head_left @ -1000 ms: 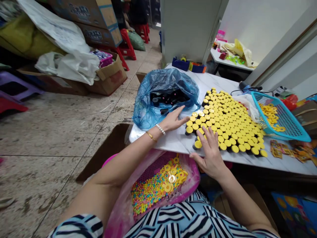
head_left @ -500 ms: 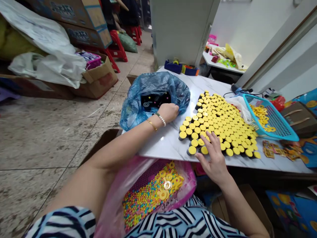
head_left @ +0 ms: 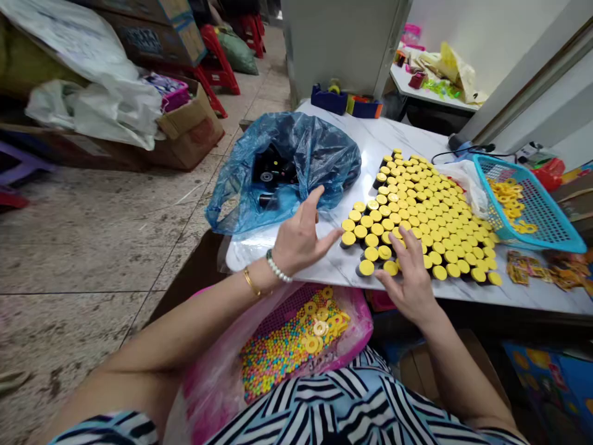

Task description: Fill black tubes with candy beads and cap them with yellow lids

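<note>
Over the white marbled table [head_left: 319,253], my left hand [head_left: 303,238] has its thumb and fingers apart and holds nothing. It is between a blue plastic bag [head_left: 319,157] and the left edge of many black tubes with yellow caps [head_left: 417,204] that stand upright, packed together. Black pieces [head_left: 273,170] lie inside the bag's mouth. My right hand [head_left: 410,278] rests at the front edge of the tubes, fingers spread, its fingertips on or just over the yellow caps.
Below the table edge, a pink basket [head_left: 364,315] lined with clear plastic holds colourful beads and yellow rings. A blue basket [head_left: 551,210] with yellow pieces stands right, small packets [head_left: 528,269] before it. Tape dispensers [head_left: 345,102] sit at the back; cartons [head_left: 189,130] are on the left floor.
My left hand has pulled back from the blue bag's edge and opened. The bag's near side has shifted and its top has folded over. My right hand stays by the tubes.
</note>
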`<state>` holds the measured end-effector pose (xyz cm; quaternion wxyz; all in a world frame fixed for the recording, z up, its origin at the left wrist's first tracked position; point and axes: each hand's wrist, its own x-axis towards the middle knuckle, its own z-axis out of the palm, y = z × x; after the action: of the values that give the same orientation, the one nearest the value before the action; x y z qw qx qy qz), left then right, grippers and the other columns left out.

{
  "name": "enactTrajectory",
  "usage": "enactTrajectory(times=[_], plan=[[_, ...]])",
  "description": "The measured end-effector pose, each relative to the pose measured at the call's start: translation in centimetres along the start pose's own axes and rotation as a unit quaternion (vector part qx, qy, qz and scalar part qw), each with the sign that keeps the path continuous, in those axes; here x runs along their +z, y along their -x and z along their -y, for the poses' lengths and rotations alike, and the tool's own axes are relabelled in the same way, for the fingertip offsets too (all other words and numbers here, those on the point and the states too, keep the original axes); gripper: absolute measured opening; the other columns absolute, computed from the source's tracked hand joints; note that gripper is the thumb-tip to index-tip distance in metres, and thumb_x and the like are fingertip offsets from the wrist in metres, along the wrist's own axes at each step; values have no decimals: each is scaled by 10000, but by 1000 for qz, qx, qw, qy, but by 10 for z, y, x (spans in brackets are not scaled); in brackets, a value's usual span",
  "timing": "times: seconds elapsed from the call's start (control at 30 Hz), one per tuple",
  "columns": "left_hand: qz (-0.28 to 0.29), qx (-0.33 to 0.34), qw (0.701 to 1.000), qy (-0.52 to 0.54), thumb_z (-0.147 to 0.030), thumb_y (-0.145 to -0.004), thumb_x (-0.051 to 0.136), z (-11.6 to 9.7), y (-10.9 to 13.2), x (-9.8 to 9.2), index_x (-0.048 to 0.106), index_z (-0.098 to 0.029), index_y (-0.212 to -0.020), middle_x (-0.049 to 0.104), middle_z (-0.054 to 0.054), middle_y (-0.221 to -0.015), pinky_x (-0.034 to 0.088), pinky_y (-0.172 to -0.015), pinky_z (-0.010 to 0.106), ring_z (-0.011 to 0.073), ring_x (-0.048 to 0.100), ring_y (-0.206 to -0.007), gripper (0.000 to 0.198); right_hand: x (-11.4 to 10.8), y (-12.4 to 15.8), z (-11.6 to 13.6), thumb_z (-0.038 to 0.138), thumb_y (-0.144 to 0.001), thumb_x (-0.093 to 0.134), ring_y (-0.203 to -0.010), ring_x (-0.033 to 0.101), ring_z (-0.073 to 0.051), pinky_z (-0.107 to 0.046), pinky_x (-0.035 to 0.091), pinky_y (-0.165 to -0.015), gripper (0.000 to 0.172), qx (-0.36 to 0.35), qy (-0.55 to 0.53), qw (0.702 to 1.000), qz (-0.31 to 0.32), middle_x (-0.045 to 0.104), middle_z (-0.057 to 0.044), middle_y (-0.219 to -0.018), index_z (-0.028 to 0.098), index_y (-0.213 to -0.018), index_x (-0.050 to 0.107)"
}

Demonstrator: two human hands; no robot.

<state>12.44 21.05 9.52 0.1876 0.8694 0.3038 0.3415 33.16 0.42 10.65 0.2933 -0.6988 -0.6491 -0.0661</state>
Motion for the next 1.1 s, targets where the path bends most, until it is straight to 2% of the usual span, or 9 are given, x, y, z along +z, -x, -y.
enactTrajectory(times=[0.07,0.13,0.23,0.33,0.43,0.6,0.93,1.03,1.1], plan=[[3,30,994,101,-651,-874,711,-6,16,14,183,-180,-1670,607,207,-1371,576,-999,467,318,647,-1183,1064,-11,-18,-17,554,-1022,547,-1605,290,-340,-643,295,-1284,735,6,4,1000,7,336,-152,-1705,254,-1650,311],[44,-8,985,168,-712,-852,703,-7,20,31,179,-165,-1672,492,256,-1528,479,-1149,567,382,527,-1394,1116,-18,-38,-37,584,-1042,471,-1611,277,-323,-624,291,-1290,728,29,22,999,11,319,-158,-1713,235,-1655,289],[61,-103,959,255,-792,-909,544,-10,4,54,215,-139,-1664,330,266,-1673,308,-1280,596,390,351,-1562,1051,-15,-67,-58,663,-1043,360,-1631,210,-343,-649,240,-1295,774,84,61,994,44,265,-173,-1736,203,-1660,270],[31,-115,939,323,-824,-946,407,-21,-20,70,263,-173,-1656,266,199,-1729,226,-1327,546,335,263,-1617,974,2,-87,-54,725,-1025,290,-1648,105,-381,-670,170,-1299,854,125,103,981,106,172,-168,-1766,172,-1675,235],[15,-136,922,363,-867,-937,314,-30,-38,83,371,-166,-1615,328,175,-1711,197,-1343,491,312,285,-1613,976,21,-97,-35,745,-1019,231,-1648,41,-403,-644,98,-1314,919,136,136,968,163,103,-166,-1778,115,-1687,193],[-2,-181,896,405,-867,-948,269,-27,-51,99,476,-124,-1553,496,185,-1607,301,-1302,428,297,440,-1534,980,44,-104,-16,742,-1020,142,-1633,51,-456,-631,70,-1315,975,208,156,943,209,77,-199,-1772,27,-1683,149],[5,-156,895,419,-880,-926,313,-24,-68,107,645,-168,-1361,634,120,-1454,344,-1268,396,322,504,-1469,898,56,-104,-20,737,-1021,142,-1634,70,-449,-680,79,-1288,907,213,165,943,195,99,-165,-1778,138,-1701,156],[24,-162,864,477,-841,-945,384,-14,-85,115,676,-178,-1315,666,107,-1394,361,-1264,434,333,527,-1446,814,59,-109,-18,748,-1013,158,-1630,71,-462,-681,72,-1288,931,227,173,939,191,93,-171,-1777,119,-1700,154],[39,-194,822,535,-792,-965,444,-7,-99,121,686,-165,-1315,670,118,-1388,352,-1273,440,322,536,-1439,758,61,-112,-17,763,-1003,171,-1626,73,-473,-700,75,-1278,953,235,175,937,190,94,-183,-1774,112,-1698,157]])
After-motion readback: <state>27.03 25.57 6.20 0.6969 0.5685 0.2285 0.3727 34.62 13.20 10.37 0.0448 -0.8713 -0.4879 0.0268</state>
